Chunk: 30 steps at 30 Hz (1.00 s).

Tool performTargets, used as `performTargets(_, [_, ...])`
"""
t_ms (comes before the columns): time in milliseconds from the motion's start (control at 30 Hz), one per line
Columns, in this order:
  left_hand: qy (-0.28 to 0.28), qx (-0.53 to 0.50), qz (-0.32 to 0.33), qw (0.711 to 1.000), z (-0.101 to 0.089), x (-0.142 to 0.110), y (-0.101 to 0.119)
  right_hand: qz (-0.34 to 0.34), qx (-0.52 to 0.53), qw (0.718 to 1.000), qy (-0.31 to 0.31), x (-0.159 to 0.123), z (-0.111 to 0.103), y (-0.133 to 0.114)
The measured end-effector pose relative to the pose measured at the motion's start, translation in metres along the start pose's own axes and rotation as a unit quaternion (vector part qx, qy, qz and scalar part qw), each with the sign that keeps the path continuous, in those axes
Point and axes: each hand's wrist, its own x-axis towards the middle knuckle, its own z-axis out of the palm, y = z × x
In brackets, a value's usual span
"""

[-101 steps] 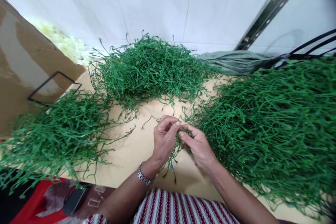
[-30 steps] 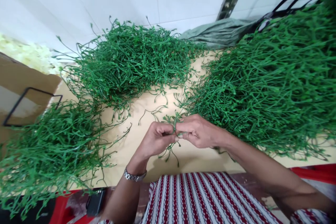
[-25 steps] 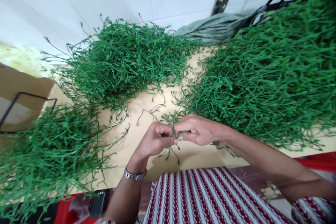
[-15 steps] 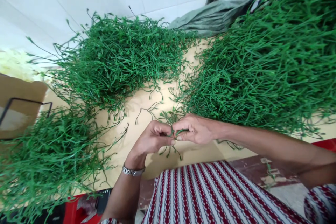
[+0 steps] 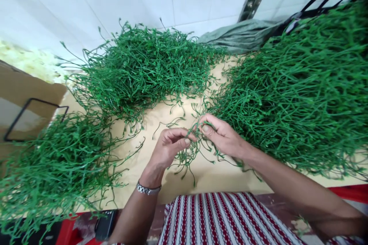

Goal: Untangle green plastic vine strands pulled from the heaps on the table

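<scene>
My left hand [image 5: 170, 146], with a metal watch [image 5: 148, 188] on its wrist, pinches thin green plastic flower stems [image 5: 193, 132] between thumb and fingers. Close by on the right, my right hand [image 5: 220, 134] is closed on the same strands, thumb pressed against curled fingers. One green piece runs across the top of my right fingers. Below both hands, a small loose cluster of stems [image 5: 186, 159] lies on the pale tabletop [image 5: 155, 122]. How the held strands join between the fingertips is too small to make out.
A large heap of green stems [image 5: 299, 99] fills the right side. Another heap [image 5: 149, 65] lies at the back, and a third [image 5: 66, 164] at the left. A cardboard box [image 5: 34, 80] with a black wire frame [image 5: 17, 122] stands far left. Grey-green cloth [image 5: 238, 34] lies by the wall.
My right hand has lifted and turned, and its fingertips have moved slightly away from the left ones. More of the stems beneath the hands now show. The camera view has shifted a little.
</scene>
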Motion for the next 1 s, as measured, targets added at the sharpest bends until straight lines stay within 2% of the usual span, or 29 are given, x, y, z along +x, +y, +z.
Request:
performTargets(133, [0.052, -0.019, 0.025, 0.998, 0.010, 0.000, -0.003, 0.055, 0.024, 0.998, 0.024, 0.004, 0.018, 0.006])
performTargets(267, [0.110, 0.014, 0.106, 0.988, 0.017, 0.003, -0.008, 0.068, 0.074, 0.994, 0.032, 0.005, 0.028, 0.016])
performTargets(333, [0.124, 0.043, 0.137, 0.982, 0.018, 0.004, -0.011, 0.088, 0.107, 0.990, 0.029, 0.004, 0.031, 0.021])
performTargets(433, [0.122, 0.041, 0.141, 0.982, 0.020, 0.006, -0.015, 0.127, 0.184, 0.974, 0.016, 0.002, 0.033, 0.024])
performTargets(600, [0.157, 0.041, 0.169, 0.972, 0.021, 0.007, -0.017, 0.159, 0.250, 0.955, 0.001, -0.001, 0.030, 0.015])
performTargets(767, [0.164, 0.131, 0.196, 0.958, 0.019, 0.005, -0.018, 0.162, 0.192, 0.968, -0.022, 0.002, 0.021, 0.003])
performTargets(867, [0.149, 0.138, 0.204, 0.958, 0.017, 0.003, -0.018, 0.144, 0.131, 0.980, -0.036, 0.004, 0.017, 0.002])
performTargets(1000, [0.120, 0.123, 0.162, 0.972, 0.014, 0.000, -0.012, 0.109, 0.049, 0.992, -0.034, 0.002, 0.016, 0.005])
